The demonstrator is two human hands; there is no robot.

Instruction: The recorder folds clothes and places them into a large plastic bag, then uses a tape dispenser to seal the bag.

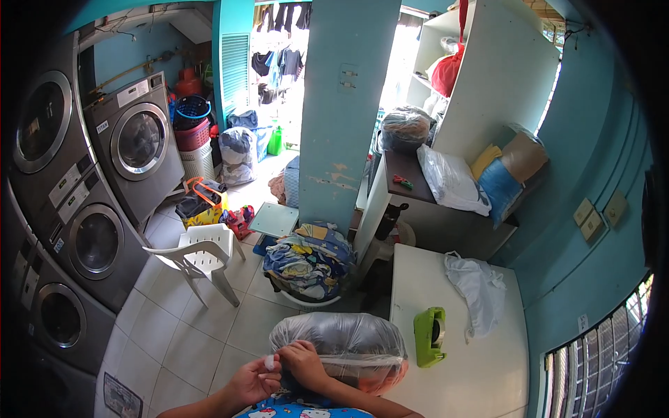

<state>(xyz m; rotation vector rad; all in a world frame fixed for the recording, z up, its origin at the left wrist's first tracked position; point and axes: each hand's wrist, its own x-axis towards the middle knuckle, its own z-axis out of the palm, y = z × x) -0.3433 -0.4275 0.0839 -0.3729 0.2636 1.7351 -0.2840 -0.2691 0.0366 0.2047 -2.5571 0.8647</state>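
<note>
A clear plastic bag (339, 334) stuffed with grey, dark and orange fabric lies on its side in front of me, beside the white table. My left hand (253, 380) is just off its left end. Between the thumb and fingers sits a small whitish piece (269, 362), tape or plastic; which one I cannot tell. My right hand (304, 364) reaches across the bag's left end, its bent fingers close to the left fingertips. What those fingers pinch is hidden. A green tape dispenser (429, 337) with a roll in it rests on the table, right of the bag.
The white table (470, 376) also bears a crumpled white cloth (478, 292). Beyond the bag, a laundry basket (308, 302) overflows with patterned bedding (308, 261). A white plastic chair (204, 253) stands left of it. Front-loading machines (96, 237) line the left wall. A pillar (339, 120) rises ahead.
</note>
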